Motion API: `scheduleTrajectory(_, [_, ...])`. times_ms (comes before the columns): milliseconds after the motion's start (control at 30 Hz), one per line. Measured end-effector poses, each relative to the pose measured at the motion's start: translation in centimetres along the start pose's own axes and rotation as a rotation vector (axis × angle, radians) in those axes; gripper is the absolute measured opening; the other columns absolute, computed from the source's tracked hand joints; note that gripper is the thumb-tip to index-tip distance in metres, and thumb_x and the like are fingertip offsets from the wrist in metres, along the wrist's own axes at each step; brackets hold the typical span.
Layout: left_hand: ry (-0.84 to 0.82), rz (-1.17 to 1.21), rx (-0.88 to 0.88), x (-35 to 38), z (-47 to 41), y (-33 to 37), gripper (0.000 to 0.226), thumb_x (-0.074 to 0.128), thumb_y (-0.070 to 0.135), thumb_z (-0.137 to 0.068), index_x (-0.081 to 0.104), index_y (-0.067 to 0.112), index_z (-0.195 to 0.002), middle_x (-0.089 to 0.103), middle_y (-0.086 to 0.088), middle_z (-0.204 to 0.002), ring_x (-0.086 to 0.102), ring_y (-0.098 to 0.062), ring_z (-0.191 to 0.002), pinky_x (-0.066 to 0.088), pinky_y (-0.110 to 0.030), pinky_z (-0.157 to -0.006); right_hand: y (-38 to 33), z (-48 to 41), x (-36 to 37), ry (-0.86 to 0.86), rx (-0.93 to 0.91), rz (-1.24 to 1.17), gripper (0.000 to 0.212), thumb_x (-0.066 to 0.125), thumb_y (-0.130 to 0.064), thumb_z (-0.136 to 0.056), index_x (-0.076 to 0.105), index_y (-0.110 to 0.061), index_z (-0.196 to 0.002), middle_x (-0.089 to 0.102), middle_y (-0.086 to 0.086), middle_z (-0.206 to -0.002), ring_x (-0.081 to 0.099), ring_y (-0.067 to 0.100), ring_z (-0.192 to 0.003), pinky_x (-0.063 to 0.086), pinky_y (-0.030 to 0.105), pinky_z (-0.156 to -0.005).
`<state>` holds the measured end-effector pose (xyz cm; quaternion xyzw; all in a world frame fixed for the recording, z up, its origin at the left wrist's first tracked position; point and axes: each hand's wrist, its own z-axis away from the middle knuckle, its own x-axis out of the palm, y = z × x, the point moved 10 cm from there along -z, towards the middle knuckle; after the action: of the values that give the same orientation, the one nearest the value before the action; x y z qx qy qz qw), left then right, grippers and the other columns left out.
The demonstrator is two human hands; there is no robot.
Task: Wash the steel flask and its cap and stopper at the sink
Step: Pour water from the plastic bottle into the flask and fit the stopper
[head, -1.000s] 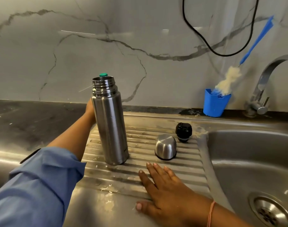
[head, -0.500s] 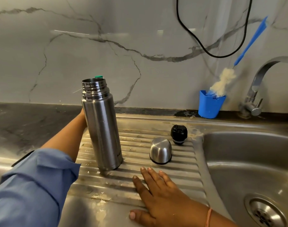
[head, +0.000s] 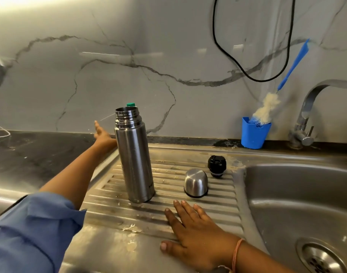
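The right hand [head: 198,233] is laid flat on the ribbed drainer [head: 113,211], palm down. Its fingers [head: 185,209] are straight and slightly spread, and nothing is held. The fingertips lie near the cap [head: 196,183] but apart from it.

The left hand [head: 102,135] is stretched out behind the flask [head: 135,160], near the back wall. One digit [head: 96,125] is seen raised. The rest are hidden by the flask, so their spread, and any hold, cannot be told.

The flask is stood upright on the drainer, its long axis vertical and its open threaded mouth pointed up. A small green top [head: 131,104] is seen just behind its rim. The cap is set mouth down, dome up, to the right of the flask. The black stopper [head: 217,165] is stood just beyond the cap, nearer the basin [head: 287,194].

A blue cup [head: 254,133] with a brush [head: 267,109] is placed at the wall beside the tap [head: 310,115]. A dark worktop [head: 30,150] lies to the left.
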<state>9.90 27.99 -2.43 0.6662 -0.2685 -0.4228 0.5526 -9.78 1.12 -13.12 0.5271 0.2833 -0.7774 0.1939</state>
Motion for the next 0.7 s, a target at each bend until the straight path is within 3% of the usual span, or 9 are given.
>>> scheduleTrajectory(100, [0.079, 0.021, 0.075, -2.1, 2.0, 1.0, 0.089, 0.06, 0.017, -0.09, -0.003, 0.021, -0.152, 0.01, -0.02, -0.156, 0.023, -0.038, -0.14, 0.025, -0.049, -0.114, -0.2, 0.2, -0.1, -0.02, 0.002, -0.016, 0.11, -0.003, -0.08, -0.056, -0.013, -0.025, -0.15, -0.023, 0.003, -0.156, -0.026, 0.018, -0.142, -0.018, 0.035, -0.112])
scheduleTrajectory(233, [0.16, 0.313, 0.058, -3.5, 6.3, 0.2, 0.072, 0.064, 0.027, -0.089, 0.021, 0.015, -0.145, 0.038, -0.018, -0.142, 0.042, -0.03, -0.126, 0.037, -0.046, -0.106, 0.0, 0.4, -0.2, -0.009, 0.023, -0.008, 0.083, 0.017, -0.069, -0.089, -0.01, -0.021, -0.151, -0.021, 0.006, -0.157, -0.024, 0.02, -0.143, -0.015, 0.038, -0.115])
scheduleTrajectory(333, [0.182, 0.437, 0.072, -2.8, 9.9, -0.9, 0.064, 0.052, 0.049, -0.091, 0.028, 0.016, -0.14, 0.042, -0.011, -0.138, 0.043, -0.027, -0.125, 0.037, -0.049, -0.106, 0.0, 0.6, -0.3, -0.004, 0.002, -0.014, 0.077, 0.026, -0.06, -0.095, -0.008, -0.02, -0.152, -0.019, 0.008, -0.157, -0.022, 0.021, -0.143, -0.014, 0.038, -0.115])
scheduleTrajectory(467, [0.236, 0.54, 0.065, -2.3, 14.9, -2.2, 0.072, 0.036, 0.065, -0.09, 0.023, 0.019, -0.143, 0.036, -0.012, -0.144, 0.039, -0.028, -0.13, 0.033, -0.048, -0.109, 0.2, 1.3, -1.0, -0.009, -0.032, -0.078, 0.069, 0.031, -0.048, -0.1, 0.0, -0.016, -0.153, -0.014, 0.009, -0.158, -0.016, 0.02, -0.145, -0.009, 0.033, -0.117])
scheduleTrajectory(567, [0.283, 0.426, 0.16, -2.5, 16.9, -1.5, 0.069, 0.031, 0.065, -0.091, 0.025, 0.016, -0.139, 0.04, -0.016, -0.141, 0.042, -0.031, -0.127, 0.034, -0.044, -0.104, 1.0, 2.9, -2.7, -0.054, -0.011, -0.244, 0.052, 0.029, -0.032, -0.104, 0.028, -0.004, -0.147, 0.017, 0.016, -0.156, 0.012, 0.026, -0.144, 0.008, 0.027, -0.113])
scheduleTrajectory(633, [0.272, 0.298, 0.226, -2.2, 17.3, -0.9, 0.074, 0.031, 0.066, -0.087, 0.023, 0.014, -0.141, 0.039, -0.016, -0.141, 0.043, -0.032, -0.126, 0.034, -0.039, -0.099, 2.6, 3.9, -4.7, -0.023, -0.013, -0.464, 0.046, 0.031, -0.033, -0.103, 0.047, -0.006, -0.136, 0.044, 0.012, -0.142, 0.037, 0.028, -0.133, 0.023, 0.032, -0.114])
scheduleTrajectory(700, [0.23, 0.183, 0.332, -1.6, 17.5, -0.2, 0.083, 0.038, 0.068, -0.083, 0.018, 0.015, -0.143, 0.034, -0.016, -0.144, 0.041, -0.031, -0.129, 0.035, -0.036, -0.099, 4.4, 5.2, -6.4, -0.012, -0.006, -0.604, 0.044, 0.038, -0.038, -0.1, 0.057, -0.008, -0.126, 0.058, 0.01, -0.128, 0.052, 0.026, -0.121, 0.035, 0.037, -0.11])
